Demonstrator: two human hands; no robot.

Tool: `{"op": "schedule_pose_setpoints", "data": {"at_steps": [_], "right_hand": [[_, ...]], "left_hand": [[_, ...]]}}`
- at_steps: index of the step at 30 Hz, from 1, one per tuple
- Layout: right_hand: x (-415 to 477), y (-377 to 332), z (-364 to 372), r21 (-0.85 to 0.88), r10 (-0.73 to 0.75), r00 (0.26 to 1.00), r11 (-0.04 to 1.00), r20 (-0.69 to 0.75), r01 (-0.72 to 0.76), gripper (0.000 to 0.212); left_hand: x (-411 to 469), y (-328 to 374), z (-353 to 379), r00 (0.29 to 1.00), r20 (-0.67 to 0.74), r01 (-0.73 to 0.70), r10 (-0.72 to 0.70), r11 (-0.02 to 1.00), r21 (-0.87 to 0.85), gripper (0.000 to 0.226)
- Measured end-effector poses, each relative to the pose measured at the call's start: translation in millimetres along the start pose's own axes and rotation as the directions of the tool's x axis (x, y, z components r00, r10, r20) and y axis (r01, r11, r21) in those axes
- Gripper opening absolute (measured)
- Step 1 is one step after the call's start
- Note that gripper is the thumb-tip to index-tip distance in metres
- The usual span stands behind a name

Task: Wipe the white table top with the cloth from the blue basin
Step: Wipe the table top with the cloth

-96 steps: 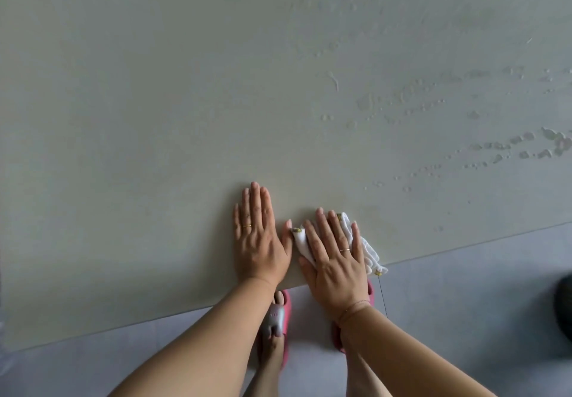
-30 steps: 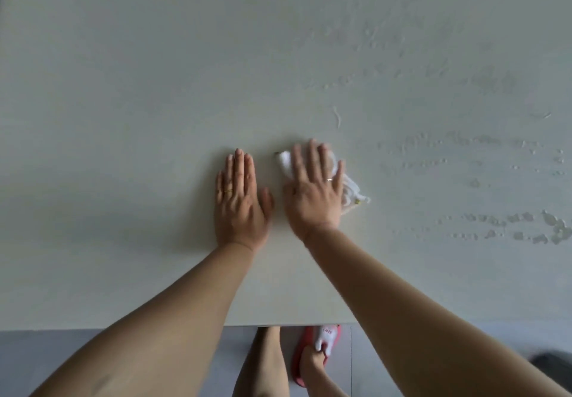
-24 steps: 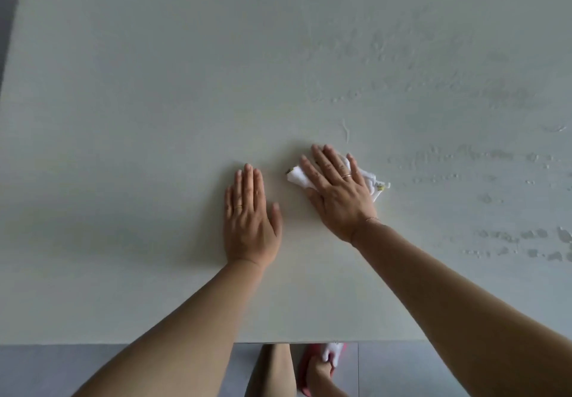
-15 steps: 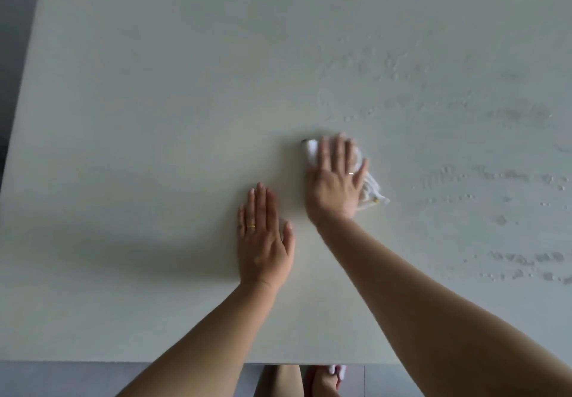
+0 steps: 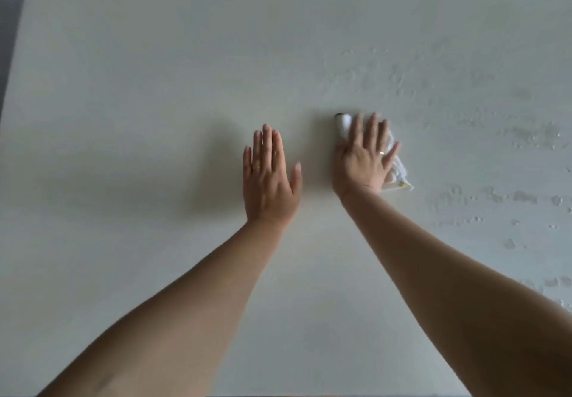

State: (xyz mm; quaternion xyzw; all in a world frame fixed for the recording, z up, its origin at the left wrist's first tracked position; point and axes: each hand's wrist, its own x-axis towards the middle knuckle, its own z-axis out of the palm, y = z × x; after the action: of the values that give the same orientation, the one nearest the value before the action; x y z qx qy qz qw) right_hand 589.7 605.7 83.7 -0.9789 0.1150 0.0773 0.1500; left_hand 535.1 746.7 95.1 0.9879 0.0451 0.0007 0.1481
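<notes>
The white table top (image 5: 154, 71) fills nearly the whole view. My right hand (image 5: 362, 158) lies flat, fingers straight, pressing a small white cloth (image 5: 397, 173) onto the table right of centre. The cloth sticks out past the fingertips at the top left and under the palm's right side. My left hand (image 5: 267, 177) rests flat on the bare table to the left, about a hand's width away from the right hand, holding nothing. The blue basin is out of view.
Wet streaks and droplets (image 5: 495, 198) cover the right part of the table, from the upper middle down to the right edge. The table's left edge (image 5: 15, 40) and far edge show against a grey floor.
My right hand has pushed the cloth farther from the near edge, toward the table's middle. My left hand followed it forward. More of the far and left edges are now in view.
</notes>
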Motion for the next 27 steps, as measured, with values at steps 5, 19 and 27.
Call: {"op": "schedule_pose_setpoints", "data": {"at_steps": [5, 19, 27], "right_hand": [[-3.0, -3.4, -0.3, -0.073, -0.534, 0.833, 0.834, 0.144, 0.547, 0.053], [31.2, -53.8, 8.4, -0.044, -0.437, 0.892, 0.895, 0.117, 0.445, 0.06], [108.5, 17.3, -31.5, -0.032, -0.16, 0.987, 0.987, 0.011, 0.16, 0.053]], "left_hand": [[18.6, -9.4, 11.5, 0.997, 0.071, -0.034, 0.029, 0.997, 0.068, 0.063], [17.0, -7.7, 10.6, 0.996, 0.087, -0.015, 0.007, 0.996, 0.088, 0.065], [17.9, -7.3, 8.7, 0.995, 0.097, -0.018, 0.012, 0.998, 0.063, 0.066]]}}
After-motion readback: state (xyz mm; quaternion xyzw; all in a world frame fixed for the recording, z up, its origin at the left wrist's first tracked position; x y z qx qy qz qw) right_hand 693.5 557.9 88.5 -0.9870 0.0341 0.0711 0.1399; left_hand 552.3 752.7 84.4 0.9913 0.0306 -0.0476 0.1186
